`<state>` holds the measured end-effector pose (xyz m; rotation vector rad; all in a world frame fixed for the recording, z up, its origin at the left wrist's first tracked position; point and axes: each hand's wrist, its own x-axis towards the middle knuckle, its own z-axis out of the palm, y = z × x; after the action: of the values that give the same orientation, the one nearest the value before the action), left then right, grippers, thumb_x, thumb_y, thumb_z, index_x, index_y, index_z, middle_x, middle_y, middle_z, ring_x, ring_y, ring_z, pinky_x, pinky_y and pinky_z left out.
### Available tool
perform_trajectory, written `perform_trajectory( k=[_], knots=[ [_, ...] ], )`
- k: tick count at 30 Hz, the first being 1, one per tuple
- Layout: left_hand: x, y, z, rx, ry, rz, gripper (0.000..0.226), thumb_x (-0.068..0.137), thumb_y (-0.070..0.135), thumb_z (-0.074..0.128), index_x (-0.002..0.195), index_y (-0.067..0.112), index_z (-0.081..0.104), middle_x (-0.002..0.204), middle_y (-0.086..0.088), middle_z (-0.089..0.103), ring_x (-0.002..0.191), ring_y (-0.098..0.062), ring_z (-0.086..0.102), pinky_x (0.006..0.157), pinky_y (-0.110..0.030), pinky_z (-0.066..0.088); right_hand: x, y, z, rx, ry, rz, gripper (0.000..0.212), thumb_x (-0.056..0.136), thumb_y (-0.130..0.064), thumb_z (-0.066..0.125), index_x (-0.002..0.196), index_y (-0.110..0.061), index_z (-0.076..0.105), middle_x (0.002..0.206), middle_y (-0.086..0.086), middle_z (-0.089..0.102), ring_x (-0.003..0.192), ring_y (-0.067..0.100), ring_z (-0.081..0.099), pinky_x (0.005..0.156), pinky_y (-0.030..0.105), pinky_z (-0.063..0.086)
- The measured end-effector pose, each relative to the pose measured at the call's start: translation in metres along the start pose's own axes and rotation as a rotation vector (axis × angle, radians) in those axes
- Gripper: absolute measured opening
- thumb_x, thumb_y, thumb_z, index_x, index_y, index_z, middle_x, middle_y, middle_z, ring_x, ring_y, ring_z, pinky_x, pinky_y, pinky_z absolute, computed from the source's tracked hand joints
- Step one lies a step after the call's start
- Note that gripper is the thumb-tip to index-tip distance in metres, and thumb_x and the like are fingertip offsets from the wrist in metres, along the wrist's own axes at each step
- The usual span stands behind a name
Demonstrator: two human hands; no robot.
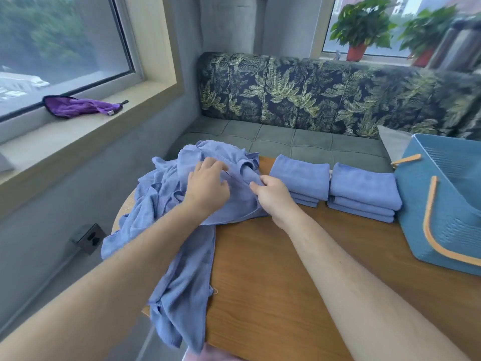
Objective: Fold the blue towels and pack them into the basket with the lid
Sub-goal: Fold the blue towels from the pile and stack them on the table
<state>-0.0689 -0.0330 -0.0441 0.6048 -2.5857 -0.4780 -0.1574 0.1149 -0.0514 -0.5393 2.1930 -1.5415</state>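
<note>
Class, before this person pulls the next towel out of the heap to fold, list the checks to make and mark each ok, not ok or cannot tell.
1. Right hand pinches a fold of the towel heap: ok.
2. Left hand has a grip on that same towel: cannot tell.
3. Bare table in front for folding: ok.
4. Folded stacks tidy: ok.
5. Basket open to receive towels: ok.

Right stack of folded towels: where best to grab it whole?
Take the right stack by its near edge, probably, from the person's side: fingers under the bottom towel, thumb on top. Its rounded folds face that way, with bare table in front.
</note>
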Motion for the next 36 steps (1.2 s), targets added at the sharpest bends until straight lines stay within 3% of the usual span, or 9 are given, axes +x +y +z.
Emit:
perform_trajectory(
  k=[3,7,10,13,20,24,27,32,36],
  knots=[
    [0.012,0.004,0.005,0.187,-0.09,0.01,0.041,0.088,0.021,0.054,0.128,0.027,0.059,0.13,0.005,0.057,0.122,-0.026,0.047,0.098,-0.041,0.031,-0.028,0.008,-0.031,0.0,-0.036,0.025,0.016,0.095,-0.018,0.053,0.088,-0.007,0.062,0.083,0.005,0.063,0.076,0.017,0.052,0.07,0.034,0.04],
    [-0.003,0.041,0.036,0.207,-0.358,0.145,0.025,0.092,0.038,0.051,0.111,0.031,0.066,0.111,0.011,0.067,0.111,-0.02,0.058,0.09,-0.038,0.035,-0.067,0.025,-0.076,-0.11,0.054,0.079,0.023,0.094,-0.013,0.049,0.071,-0.016,0.044,0.072,-0.001,0.046,0.071,0.018,0.041,0.059,0.031,0.029],
    [-0.043,0.068,0.073,0.199,-0.54,0.216,0.03,0.095,0.044,0.052,0.117,0.028,0.064,0.118,0.007,0.062,0.116,-0.019,0.055,0.099,-0.039,0.036,-0.093,0.06,-0.103,-0.262,0.052,0.135,0.035,0.092,-0.047,0.059,0.076,-0.017,0.047,0.073,-0.006,0.047,0.068,0.015,0.044,0.058,0.028,0.033],
    [-0.087,0.078,0.103,0.278,-0.498,0.337,0.036,0.095,0.042,0.052,0.125,0.024,0.062,0.127,0.001,0.055,0.119,-0.026,0.049,0.096,-0.04,0.038,-0.106,0.1,-0.118,-0.591,-0.05,0.174,0.049,0.082,-0.074,0.055,0.084,-0.025,0.057,0.08,-0.013,0.061,0.074,0.011,0.057,0.065,0.032,0.045],
    [-0.148,0.084,0.093,0.052,-0.397,0.303,0.031,0.086,0.042,0.058,0.111,0.024,0.067,0.109,0.006,0.057,0.096,-0.02,0.059,0.083,-0.038,0.049,-0.088,0.11,-0.104,-0.733,0.066,0.108,0.048,0.086,-0.066,0.058,0.079,-0.019,0.057,0.079,-0.003,0.06,0.076,0.023,0.059,0.061,0.035,0.044],
    [-0.157,0.086,0.072,-0.161,-0.387,0.094,0.021,0.092,0.044,0.054,0.093,0.025,0.064,0.087,0.013,0.06,0.079,-0.013,0.059,0.072,-0.033,0.049,-0.077,0.11,-0.091,-0.698,0.021,0.158,0.031,0.089,-0.049,0.063,0.093,-0.018,0.061,0.09,-0.002,0.064,0.087,0.025,0.062,0.075,0.036,0.051],
    [-0.13,0.063,0.075,-0.195,-0.204,-0.058,0.025,0.091,0.032,0.056,0.074,0.014,0.052,0.07,-0.001,0.055,0.071,-0.02,0.055,0.065,-0.035,0.043,-0.081,0.108,-0.089,-0.638,-0.013,0.176,0.018,0.091,-0.036,0.057,0.084,-0.019,0.058,0.08,-0.003,0.062,0.076,0.023,0.058,0.059,0.031,0.041],
    [-0.087,0.038,0.101,-0.178,-0.32,-0.368,0.048,0.085,0.055,0.064,0.089,0.008,0.056,0.101,-0.013,0.057,0.095,-0.022,0.047,0.088,-0.04,0.046,-0.104,0.101,-0.103,-0.568,-0.134,0.251,0.017,0.076,-0.02,0.064,0.07,-0.019,0.048,0.066,0.0,0.042,0.061,0.019,0.039,0.056,0.031,0.03],
    [-0.071,0.051,0.116,-0.344,-0.358,-0.346,0.047,0.085,0.039,0.071,0.064,0.015,0.036,0.071,-0.003,0.044,0.069,-0.021,0.043,0.061,-0.031,0.036,-0.113,0.101,-0.116,-0.443,-0.166,0.337,0.028,0.066,-0.021,0.069,0.061,-0.021,0.041,0.063,0.0,0.034,0.058,0.018,0.029,0.054,0.03,0.024]
  ],
)
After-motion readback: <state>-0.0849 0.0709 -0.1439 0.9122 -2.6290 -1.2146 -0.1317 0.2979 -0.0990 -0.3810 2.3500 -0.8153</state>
